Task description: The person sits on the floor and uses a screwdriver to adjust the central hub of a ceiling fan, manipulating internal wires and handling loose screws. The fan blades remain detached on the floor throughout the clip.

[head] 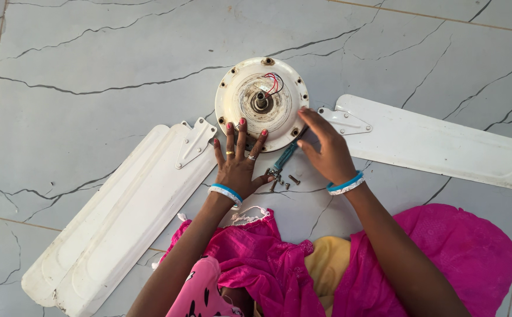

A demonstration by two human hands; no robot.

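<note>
Both arms reach forward, the left hand (237, 159) flat with fingers spread, the right hand (324, 148) loosely curled.

Left hand (237, 159) spread on round fan motor (262, 100), right hand (324, 149) touching its rim, loose screws (285, 181) between
</note>
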